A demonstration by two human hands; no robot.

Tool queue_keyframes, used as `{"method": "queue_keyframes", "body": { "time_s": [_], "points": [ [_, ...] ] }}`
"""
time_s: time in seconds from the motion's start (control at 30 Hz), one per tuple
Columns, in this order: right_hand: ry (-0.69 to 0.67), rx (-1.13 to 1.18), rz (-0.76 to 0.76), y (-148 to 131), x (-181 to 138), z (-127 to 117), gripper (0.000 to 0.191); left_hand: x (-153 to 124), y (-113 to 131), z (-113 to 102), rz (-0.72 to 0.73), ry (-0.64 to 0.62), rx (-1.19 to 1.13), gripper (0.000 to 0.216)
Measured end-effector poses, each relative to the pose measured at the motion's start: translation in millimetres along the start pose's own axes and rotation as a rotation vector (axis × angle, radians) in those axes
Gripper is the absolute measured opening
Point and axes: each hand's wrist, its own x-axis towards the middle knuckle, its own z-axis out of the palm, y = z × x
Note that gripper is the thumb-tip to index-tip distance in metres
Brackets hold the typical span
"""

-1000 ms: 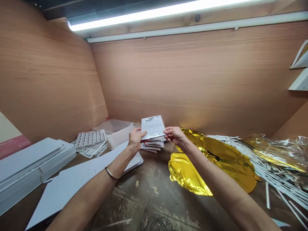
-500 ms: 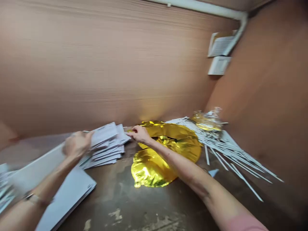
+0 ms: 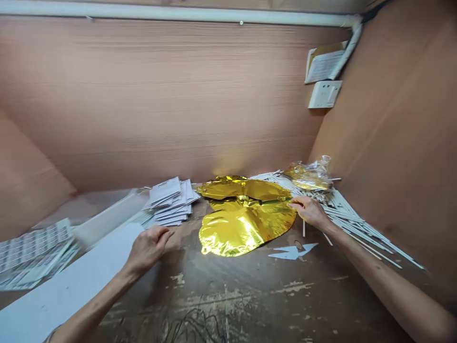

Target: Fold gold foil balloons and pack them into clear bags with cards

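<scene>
Flat gold foil balloons (image 3: 246, 224) lie overlapping in the middle of the table, shiny and creased. My right hand (image 3: 309, 212) is at their right side, thumb and fingers pinched on the foil edge. To the left, my left hand (image 3: 150, 245) is closed with its thumb against the fingers, over the corner of a white sheet stack (image 3: 82, 281). Whatever may be inside that pinch is hidden. Behind it lies a fanned pile of white envelope-like packets (image 3: 169, 200), apart from the hand.
White sticks (image 3: 357, 228) spread along the right wall beside a clear bag with gold foil (image 3: 310, 176). A pale cut-out scrap (image 3: 293, 251) lies in front of the balloons. Printed sheets (image 3: 35, 250) are at far left; dark thin cords (image 3: 196, 326) lie near the front.
My right hand has moved from the left end of the balloons to their right edge. My left hand has left the packets, coming nearer and to the right. The view has shifted.
</scene>
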Motion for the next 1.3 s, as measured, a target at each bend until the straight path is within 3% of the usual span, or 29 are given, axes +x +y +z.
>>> {"method": "queue_keyframes", "body": {
  "time_s": [0.13, 0.2, 0.37, 0.53, 0.7, 0.9, 0.97, 1.1, 1.17, 1.23, 1.3],
  "points": [
    [-0.089, -0.035, -0.27, -19.5, -2.7, 30.4, 0.037, -18.9, 2.9, -3.3, 0.008, -0.019, 0.043, 0.034],
    [-0.11, -0.07, -0.33, -23.6, 7.5, 41.0, 0.044, -28.6, 2.7, -3.6, 0.024, -0.026, 0.034, 0.033],
    [-0.156, -0.156, -0.205, 0.5, 44.8, 52.6, 0.054, -48.8, 1.7, 1.1, 0.05, -0.06, -0.026, 0.03],
    [-0.144, -0.118, -0.226, 16.6, 57.8, 64.9, 0.028, -44.8, 18.1, 18.5, 0.085, -0.077, -0.082, 0.029],
    [-0.058, -0.132, -0.228, 9.6, 56.5, 68.0, 0.027, -2.3, 79.6, 41.5, 0.225, -0.099, -0.1, 0.025],
    [-0.011, -0.223, -0.419, -21.4, 69.5, 27.5, 0.024, 86.5, 170.3, 82.4, 0.387, 0.058, -0.178, 0.017],
    [-0.02, -0.272, -0.493, -42.5, 73.9, 9.5, 0.024, 114.7, 191.4, 96.6, 0.307, 0.098, -0.24, 0.023],
    [-0.009, -0.312, -0.57, -76.5, 72.3, -18.0, 0.024, 148.1, 210.5, 120.7, 0.028, 0.01, -0.526, 0.022],
    [0.141, -0.242, -0.431, -75.9, 69.3, -26.8, 0.03, 151.9, 209.5, 129.9, -0.019, 0.01, -0.608, 0.024],
    [0.318, -0.087, -0.075, -62.0, 67.9, -32.8, 0.049, 150.0, 204.8, 137.2, -0.015, 0.041, -0.624, 0.026],
    [0.271, 0.164, 0.283, -42.1, 67.9, -35.4, 0.063, 145.1, 200.2, 142.7, 0.001, 0.077, -0.641, 0.025]
  ]
}}
